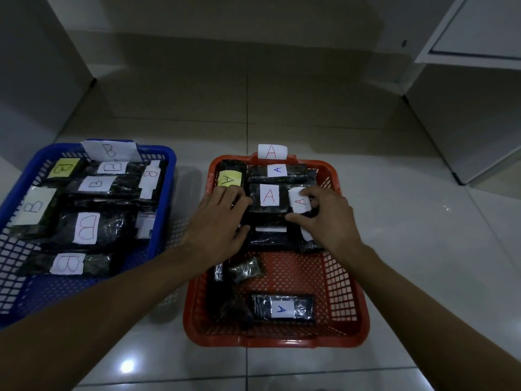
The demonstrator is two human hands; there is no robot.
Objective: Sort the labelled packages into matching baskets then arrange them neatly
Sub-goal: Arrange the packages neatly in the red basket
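Observation:
A red basket [346,280] tagged A sits on the floor before me, holding several black wrapped packages with A labels. My left hand [218,218] rests on the left side of a package with a red A label [269,197], fingers curled at its edge. My right hand [324,213] pinches a small package with a white A label [299,199] right beside it. Another A package [283,307] lies near the front of the red basket. To the left, a blue basket [166,176] tagged B holds several B-labelled packages [86,228].
The baskets stand side by side on a glossy white tiled floor [423,249]. White cabinets [465,108] stand at the right and a white panel [33,80] rises at the left. An unlabelled black package [245,269] lies in the red basket's middle.

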